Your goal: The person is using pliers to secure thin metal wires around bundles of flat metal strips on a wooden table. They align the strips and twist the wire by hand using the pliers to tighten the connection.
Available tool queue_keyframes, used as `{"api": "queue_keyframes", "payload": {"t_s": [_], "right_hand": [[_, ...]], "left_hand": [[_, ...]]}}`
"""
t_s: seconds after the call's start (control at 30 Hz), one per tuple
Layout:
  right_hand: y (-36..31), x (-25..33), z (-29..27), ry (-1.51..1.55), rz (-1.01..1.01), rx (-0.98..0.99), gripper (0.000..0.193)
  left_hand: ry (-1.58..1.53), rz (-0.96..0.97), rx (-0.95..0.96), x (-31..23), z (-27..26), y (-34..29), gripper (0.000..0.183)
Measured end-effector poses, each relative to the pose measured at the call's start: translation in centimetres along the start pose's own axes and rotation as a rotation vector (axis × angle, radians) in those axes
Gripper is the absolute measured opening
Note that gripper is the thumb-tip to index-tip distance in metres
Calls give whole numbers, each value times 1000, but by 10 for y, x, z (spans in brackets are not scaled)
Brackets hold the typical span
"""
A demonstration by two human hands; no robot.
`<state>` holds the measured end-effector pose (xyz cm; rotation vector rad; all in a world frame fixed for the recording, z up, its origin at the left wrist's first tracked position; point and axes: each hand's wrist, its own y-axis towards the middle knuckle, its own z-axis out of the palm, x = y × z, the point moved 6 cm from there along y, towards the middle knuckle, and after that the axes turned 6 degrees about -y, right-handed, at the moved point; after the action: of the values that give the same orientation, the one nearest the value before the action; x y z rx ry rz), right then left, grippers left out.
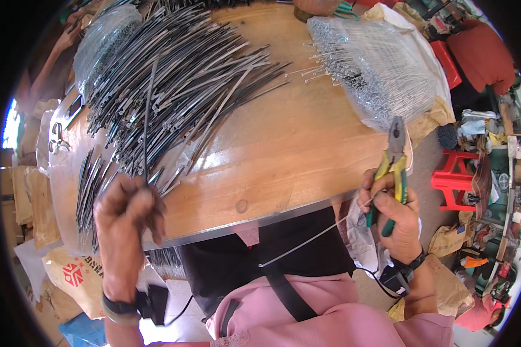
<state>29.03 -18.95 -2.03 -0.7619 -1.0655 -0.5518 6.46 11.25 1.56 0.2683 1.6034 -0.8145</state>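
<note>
At the near left edge of the table (307, 156), my left hand (127, 208) is closed, with its fingertips at the lower end of a dark thin metal strip (149, 115). That strip stands up across a large heap of similar dark strips (173, 75). Yellow-and-green pliers (397, 159) rest in my right hand (396, 211), jaws pointing up and away. Between that hand's thumb and finger is also a thin metal rod (307, 240), slanting down to the left over my lap. A smaller bunch of dark strips (87, 191) lies beside my left hand.
A clear plastic bag of thin looped wire rods (382, 69) lies at the far right. Another plastic bag (107, 43) is at the far left, near another person's arm (55, 58). Scissors (58, 139) lie at the left edge. A red stool (457, 179) stands on the right.
</note>
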Motion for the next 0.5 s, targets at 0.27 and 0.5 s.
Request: {"api": "queue_keyframes", "payload": {"t_s": [0.27, 0.5], "right_hand": [[10, 18, 9, 9, -103, 24, 23], [10, 42, 17, -227, -360, 93, 22]], "left_hand": [[-769, -216, 47, 33, 61, -52, 71], [-528, -356, 279, 72, 91, -57, 17]]}}
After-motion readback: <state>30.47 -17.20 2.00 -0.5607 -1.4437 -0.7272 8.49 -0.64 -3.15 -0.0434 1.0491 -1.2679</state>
